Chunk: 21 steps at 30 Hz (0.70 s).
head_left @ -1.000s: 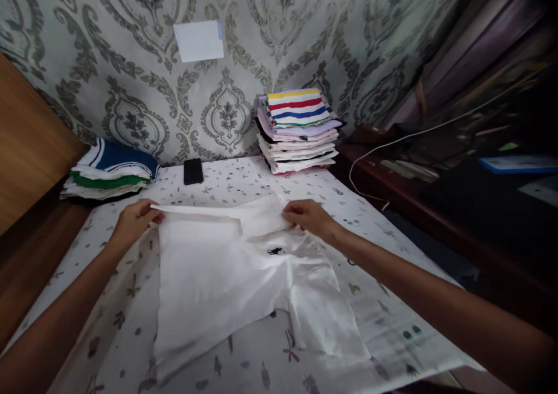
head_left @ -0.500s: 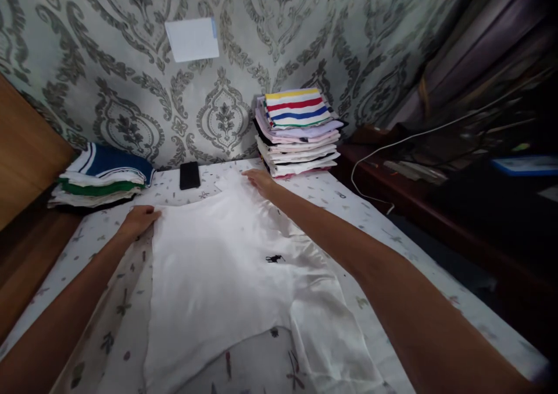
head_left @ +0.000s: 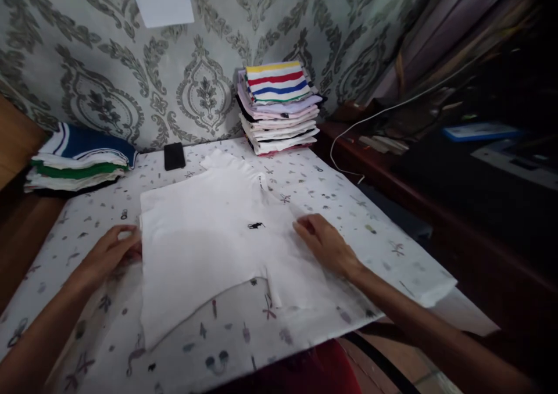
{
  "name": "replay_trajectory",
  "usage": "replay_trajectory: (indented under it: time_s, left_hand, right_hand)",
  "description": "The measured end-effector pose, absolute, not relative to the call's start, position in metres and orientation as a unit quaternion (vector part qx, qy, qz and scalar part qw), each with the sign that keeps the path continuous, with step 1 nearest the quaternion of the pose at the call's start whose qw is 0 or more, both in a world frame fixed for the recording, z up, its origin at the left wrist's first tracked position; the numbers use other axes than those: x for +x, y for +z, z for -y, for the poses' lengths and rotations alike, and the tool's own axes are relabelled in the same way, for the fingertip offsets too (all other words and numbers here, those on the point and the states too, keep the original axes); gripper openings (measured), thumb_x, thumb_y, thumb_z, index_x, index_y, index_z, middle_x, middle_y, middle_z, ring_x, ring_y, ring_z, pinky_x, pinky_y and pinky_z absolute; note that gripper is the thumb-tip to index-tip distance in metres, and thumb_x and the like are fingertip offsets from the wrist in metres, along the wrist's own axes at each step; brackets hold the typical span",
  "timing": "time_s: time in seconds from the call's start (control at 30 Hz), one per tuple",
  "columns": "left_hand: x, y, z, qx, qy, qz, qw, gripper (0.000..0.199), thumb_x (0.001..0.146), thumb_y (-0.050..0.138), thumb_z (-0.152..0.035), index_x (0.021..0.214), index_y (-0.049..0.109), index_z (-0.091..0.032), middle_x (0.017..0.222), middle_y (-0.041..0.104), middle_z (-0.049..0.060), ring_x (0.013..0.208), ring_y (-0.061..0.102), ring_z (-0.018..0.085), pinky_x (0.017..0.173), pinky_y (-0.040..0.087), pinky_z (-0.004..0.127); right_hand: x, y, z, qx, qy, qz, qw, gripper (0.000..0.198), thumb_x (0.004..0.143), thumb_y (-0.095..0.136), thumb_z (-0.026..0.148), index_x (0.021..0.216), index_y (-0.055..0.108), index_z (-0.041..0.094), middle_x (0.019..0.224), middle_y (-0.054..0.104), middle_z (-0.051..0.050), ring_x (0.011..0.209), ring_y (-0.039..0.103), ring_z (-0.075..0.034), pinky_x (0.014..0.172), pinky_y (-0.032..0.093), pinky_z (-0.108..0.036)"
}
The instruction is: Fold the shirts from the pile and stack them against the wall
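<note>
A white shirt (head_left: 196,231) with a small black horse-and-rider emblem lies partly folded on the patterned cloth, its collar end pointing toward the wall. At the shirt's left edge is my left hand (head_left: 111,251), thumb and fingers closing on the fabric, with some fingertips hidden behind the edge. My right hand (head_left: 326,243) has its fingers bent together on the right side, pinching the sleeve part. Beyond the shirt lies a black phone (head_left: 174,156).
A tall pile of folded clothes (head_left: 279,115) stands at the back against the wall, a striped one on top. Another folded pile (head_left: 82,156) sits at the left. On the right are a dark desk (head_left: 479,208) and a white cable (head_left: 344,132).
Both hands have come back toward me from the shirt's far end, the right one moving down to the right side. The shirt's right part now lies flatter and shorter. The view has shifted.
</note>
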<state>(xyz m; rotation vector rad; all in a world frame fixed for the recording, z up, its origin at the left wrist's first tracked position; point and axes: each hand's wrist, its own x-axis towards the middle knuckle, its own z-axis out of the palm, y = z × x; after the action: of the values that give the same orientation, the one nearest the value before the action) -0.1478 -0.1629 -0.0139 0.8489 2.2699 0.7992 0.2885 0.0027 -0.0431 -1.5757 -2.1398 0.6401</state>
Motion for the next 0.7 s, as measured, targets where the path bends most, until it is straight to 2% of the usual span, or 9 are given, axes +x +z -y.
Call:
replay_trajectory:
  time_s: [0.1, 0.2, 0.33, 0.43, 0.5, 0.57, 0.63, 0.7]
  left_hand:
    - [-0.122, -0.017, 0.201, 0.313, 0.310, -0.825, 0.355, 0.072, 0.070, 0.063, -0.076, 0.114, 0.054, -0.021, 0.074, 0.070, 0.002, 0.072, 0.069, 0.023, 0.057, 0.048, 0.027]
    - [-0.097, -0.021, 0.227, 0.313, 0.290, -0.819, 0.384, 0.076, 0.063, 0.066, -0.079, 0.112, 0.054, -0.022, 0.065, 0.064, -0.001, 0.064, 0.066, 0.023, 0.054, 0.047, 0.029]
    - [-0.075, -0.018, 0.244, 0.296, 0.296, -0.798, 0.434, 0.094, 0.056, 0.075, -0.075, 0.128, 0.042, -0.025, 0.069, 0.066, -0.002, 0.066, 0.064, 0.024, 0.057, 0.049, 0.030]
    - [-0.071, -0.005, 0.250, 0.296, 0.319, -0.777, 0.454, 0.096, 0.059, 0.076, -0.072, 0.136, 0.039, -0.027, 0.064, 0.060, -0.005, 0.062, 0.061, 0.022, 0.056, 0.047, 0.029]
    - [-0.070, 0.004, 0.253, 0.286, 0.336, -0.769, 0.462, 0.091, 0.062, 0.076, -0.070, 0.136, 0.042, -0.029, 0.065, 0.058, -0.005, 0.062, 0.061, 0.021, 0.056, 0.047, 0.028]
    - [-0.070, 0.010, 0.254, 0.282, 0.348, -0.768, 0.457, 0.086, 0.063, 0.076, -0.068, 0.134, 0.046, -0.030, 0.067, 0.056, -0.005, 0.062, 0.059, 0.020, 0.055, 0.046, 0.027]
    - [-0.070, 0.010, 0.255, 0.296, 0.341, -0.768, 0.454, 0.080, 0.065, 0.075, -0.069, 0.130, 0.050, -0.030, 0.064, 0.051, -0.007, 0.057, 0.054, 0.017, 0.052, 0.042, 0.024]
    - [-0.071, 0.006, 0.254, 0.318, 0.311, -0.764, 0.466, 0.075, 0.066, 0.073, -0.070, 0.125, 0.052, -0.028, 0.061, 0.045, -0.008, 0.053, 0.048, 0.014, 0.050, 0.038, 0.023]
  right_hand:
    - [0.302, -0.042, 0.049, -0.550, 0.219, 0.786, 0.181, 0.037, 0.089, 0.049, 0.056, 0.095, 0.061, 0.021, 0.091, 0.067, -0.008, 0.082, 0.063, -0.024, 0.073, 0.049, -0.036]
    - [0.309, -0.048, 0.086, -0.545, 0.200, 0.793, 0.184, 0.036, 0.084, 0.058, 0.050, 0.107, 0.057, 0.022, 0.093, 0.067, -0.007, 0.086, 0.066, -0.025, 0.076, 0.051, -0.037]
    - [0.317, -0.059, 0.115, -0.523, 0.157, 0.814, 0.199, 0.056, 0.085, 0.058, 0.040, 0.135, 0.042, 0.022, 0.098, 0.066, -0.007, 0.090, 0.067, -0.027, 0.079, 0.053, -0.040]
    - [0.322, -0.062, 0.121, -0.517, 0.104, 0.822, 0.213, 0.059, 0.087, 0.056, 0.038, 0.140, 0.038, 0.020, 0.106, 0.065, -0.011, 0.099, 0.065, -0.029, 0.082, 0.053, -0.042]
    - [0.324, -0.061, 0.120, -0.529, 0.084, 0.818, 0.209, 0.048, 0.086, 0.057, 0.039, 0.129, 0.048, 0.020, 0.107, 0.064, -0.013, 0.099, 0.064, -0.030, 0.082, 0.053, -0.042]
    - [0.324, -0.057, 0.116, -0.541, 0.090, 0.814, 0.192, 0.029, 0.083, 0.059, 0.039, 0.106, 0.058, 0.021, 0.101, 0.063, -0.011, 0.095, 0.063, -0.029, 0.081, 0.052, -0.041]
    - [0.323, -0.050, 0.112, -0.550, 0.121, 0.808, 0.175, 0.013, 0.080, 0.059, 0.035, 0.082, 0.057, 0.022, 0.091, 0.062, -0.008, 0.089, 0.062, -0.026, 0.078, 0.050, -0.038]
    - [0.322, -0.042, 0.109, -0.556, 0.180, 0.792, 0.177, 0.013, 0.078, 0.056, 0.032, 0.070, 0.051, 0.023, 0.080, 0.059, -0.005, 0.079, 0.060, -0.022, 0.073, 0.048, -0.034]
